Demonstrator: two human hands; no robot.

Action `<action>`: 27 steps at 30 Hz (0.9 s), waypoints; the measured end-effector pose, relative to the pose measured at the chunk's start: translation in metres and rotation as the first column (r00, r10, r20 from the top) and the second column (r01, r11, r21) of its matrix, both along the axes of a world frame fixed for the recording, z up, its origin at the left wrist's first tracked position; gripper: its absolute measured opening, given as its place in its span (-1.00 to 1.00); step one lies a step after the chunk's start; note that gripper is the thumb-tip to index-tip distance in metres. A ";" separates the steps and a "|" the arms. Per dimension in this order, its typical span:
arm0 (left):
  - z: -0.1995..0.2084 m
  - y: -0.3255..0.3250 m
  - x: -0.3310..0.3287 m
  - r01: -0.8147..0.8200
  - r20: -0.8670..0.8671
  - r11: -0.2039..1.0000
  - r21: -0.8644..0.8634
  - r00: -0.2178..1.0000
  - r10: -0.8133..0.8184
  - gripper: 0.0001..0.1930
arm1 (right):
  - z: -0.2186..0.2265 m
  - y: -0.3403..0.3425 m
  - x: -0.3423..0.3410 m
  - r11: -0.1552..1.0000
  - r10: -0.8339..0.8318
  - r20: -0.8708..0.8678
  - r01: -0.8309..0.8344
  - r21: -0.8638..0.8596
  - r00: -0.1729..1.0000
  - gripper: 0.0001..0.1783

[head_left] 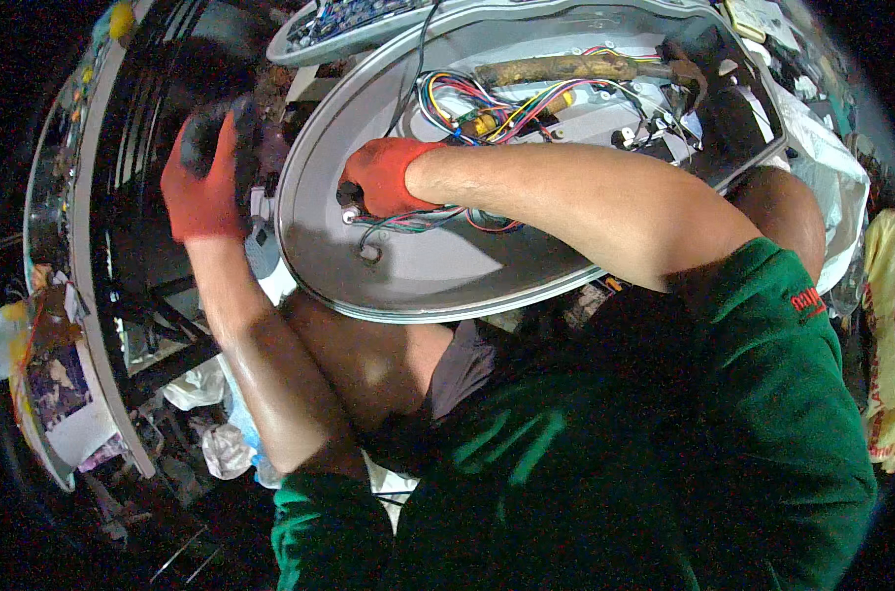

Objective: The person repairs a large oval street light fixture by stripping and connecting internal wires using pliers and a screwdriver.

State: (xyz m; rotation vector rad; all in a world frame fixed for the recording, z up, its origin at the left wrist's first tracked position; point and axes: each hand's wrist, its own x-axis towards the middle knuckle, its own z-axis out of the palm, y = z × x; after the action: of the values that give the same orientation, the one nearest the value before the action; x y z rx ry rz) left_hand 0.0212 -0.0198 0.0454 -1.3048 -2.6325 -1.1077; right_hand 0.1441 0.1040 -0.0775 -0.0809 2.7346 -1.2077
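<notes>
Green sleeves [782, 345] come nearest, then a grey housing [314, 251], seemingly propped against the thighs [378, 360] so its inside faces up. Within it the right hand [383, 177] curls beside wires [408, 227], its hold hidden; off to the left, the left hand [203, 182] has a grip too dark to tell

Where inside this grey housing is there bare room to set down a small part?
The best bare patch in the grey housing is between the thin wires beside the right hand and the near rim. A narrower one lies between that hand and the left rim. Crowded: the far side, with looped coloured wires and a brownish tube.
</notes>
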 end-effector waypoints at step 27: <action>-0.009 -0.012 0.053 0.187 -0.076 0.981 -0.045 0.979 -0.190 -0.73 | 0.026 0.051 0.014 0.998 0.011 0.186 -0.023 0.066 0.982 -0.64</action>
State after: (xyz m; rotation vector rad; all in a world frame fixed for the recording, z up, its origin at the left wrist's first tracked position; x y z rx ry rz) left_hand 0.0740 -0.0322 0.0359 -1.5991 -2.5279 -1.0043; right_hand 0.1578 0.1547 -0.0514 0.0159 2.6040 -1.0583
